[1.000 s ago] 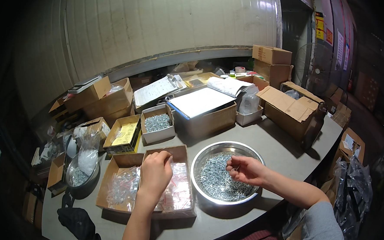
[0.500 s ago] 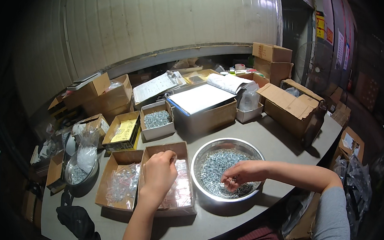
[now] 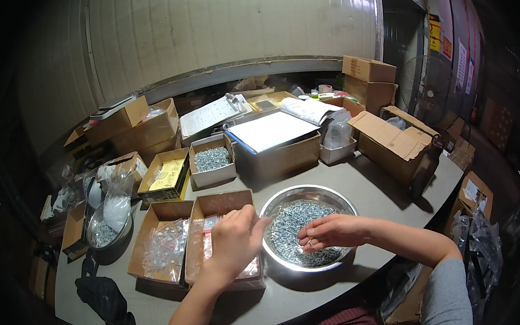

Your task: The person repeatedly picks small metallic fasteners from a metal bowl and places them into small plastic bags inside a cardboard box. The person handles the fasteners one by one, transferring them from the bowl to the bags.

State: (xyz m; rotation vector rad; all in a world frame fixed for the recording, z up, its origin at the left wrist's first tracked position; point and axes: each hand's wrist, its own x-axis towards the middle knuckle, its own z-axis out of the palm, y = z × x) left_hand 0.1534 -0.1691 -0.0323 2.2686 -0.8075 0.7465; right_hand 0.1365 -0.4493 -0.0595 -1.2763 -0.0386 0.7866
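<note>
My right hand [image 3: 334, 230] is cupped with its palm partly up over a steel bowl [image 3: 265, 245] full of small silvery screws [image 3: 292, 220]. A few screws seem to lie in its curled fingers. My left hand [image 3: 232, 240] is closed above the right side of an open cardboard box [image 3: 222, 202], its thumb toward the bowl. What its fingers hold, if anything, is hidden behind the back of the hand. Small clear plastic bags with red edges [image 3: 207, 245] fill that box. Beside it on the left, another cardboard box [image 3: 140, 253] holds clear bags with small metal parts [image 3: 166, 249].
Behind stand a white box of screws [image 3: 212, 180], a box with yellow paper [image 3: 166, 178] and a large carton [image 3: 283, 164] under a white sheet [image 3: 273, 134]. A smaller metal bowl [image 3: 128, 229] and a black cloth item [image 3: 103, 298] are on the left. Another carton [image 3: 390, 151] stands right.
My left hand has moved right and slightly down, toward the bowl. My right hand has risen a little out of the screws and turned its palm more upward.
</note>
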